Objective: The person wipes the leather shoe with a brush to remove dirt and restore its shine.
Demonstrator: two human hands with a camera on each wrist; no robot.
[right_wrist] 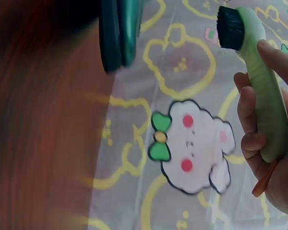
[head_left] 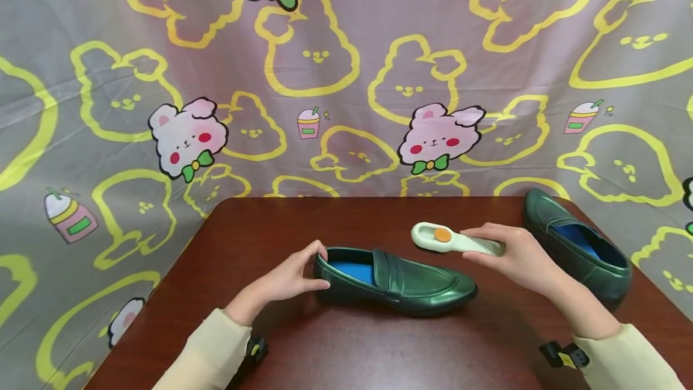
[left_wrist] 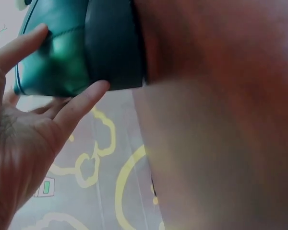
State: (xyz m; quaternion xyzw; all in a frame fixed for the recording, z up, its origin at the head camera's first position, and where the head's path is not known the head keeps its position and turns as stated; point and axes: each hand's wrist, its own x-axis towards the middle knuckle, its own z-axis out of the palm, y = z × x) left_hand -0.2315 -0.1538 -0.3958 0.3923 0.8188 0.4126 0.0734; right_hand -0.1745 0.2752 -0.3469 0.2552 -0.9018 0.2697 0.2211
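Head view: table [head_left: 379, 351] dark reddish-brown, glossy. Green loafer [head_left: 428, 284] sits in the middle of it, lying crosswise, heel to my left, toe to my right. Blue insole [head_left: 352, 270] shows in its opening; a strap crosses the upper. Cannot tell whether the whole sole is flat on the wood.

My left hand [head_left: 292, 275] is at the heel. Fingers part-spread, holding it: fingertips at the back rim, thumb lower on the near side. Left wrist view agrees: one digit on the smooth green upper, another near the edge of the dark heel block, the back of the loafer between them.

My right hand [head_left: 514, 251] holds a pale green brush [head_left: 457, 244], fingers curled round the handle, thumb laid along it near the neck. Brush held above the table, beyond and to the right of the loafer, apart from it. Orange button [head_left: 443, 234] on top of the head. Right wrist view: dark bristles [right_wrist: 229, 28] on the underside, facing the table side; a small orange loop [right_wrist: 265, 181] at the handle's tail end.

Second loafer [head_left: 579, 245], also green, by the table's right edge, toe pointing away from me, blue inside.

Cream sleeves [head_left: 211, 351] on both my arms, a black device [head_left: 257, 349] at each wrist. Behind everything, a grey cloth [head_left: 354, 26] printed with yellow outlines, pink-white rabbit-like heads with green bows, and drink cups.
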